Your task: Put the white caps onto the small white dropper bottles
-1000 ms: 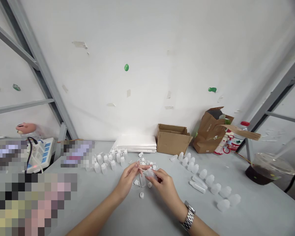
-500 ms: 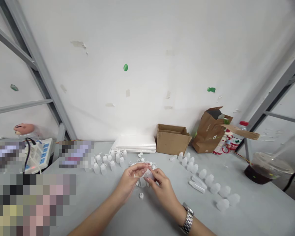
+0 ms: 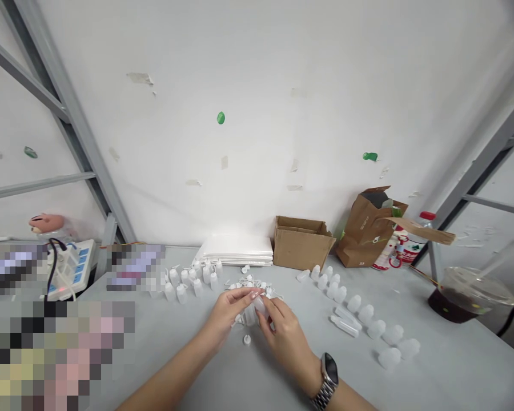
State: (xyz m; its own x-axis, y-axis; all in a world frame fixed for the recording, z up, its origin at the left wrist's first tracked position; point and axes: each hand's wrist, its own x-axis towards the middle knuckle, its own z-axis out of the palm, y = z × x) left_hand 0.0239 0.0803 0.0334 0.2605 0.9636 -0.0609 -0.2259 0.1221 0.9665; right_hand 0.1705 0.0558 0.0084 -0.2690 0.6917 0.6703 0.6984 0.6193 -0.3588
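Over the middle of the table, my right hand [image 3: 281,319] grips a small translucent plastic bottle [image 3: 260,307], held tilted. My left hand [image 3: 231,308] is closed, thumb and fingers pinched at the bottle's top; its fingertips hide the mouth and any cap there. Just behind my hands lies a loose pile of small white caps [image 3: 251,281] with thin straps. A single white cap [image 3: 247,340] sits nearer to me. Another clear bottle part [image 3: 249,315] shows below my fingers, partly hidden. Two clear bottles [image 3: 345,326] lie on their sides to the right.
Capped bottles [image 3: 181,293] stand in a group at left, uncapped bottles [image 3: 376,329] in rows at right. Behind are a white stack of sheets [image 3: 235,251], a cardboard box [image 3: 303,248] and a paper bag [image 3: 360,234]. A drink cup [image 3: 454,302] stands far right, a power strip [image 3: 82,268] left.
My right hand and wrist have turned, and the bottle leans more. My left fingers have closed in at its top. The view has shifted slightly.
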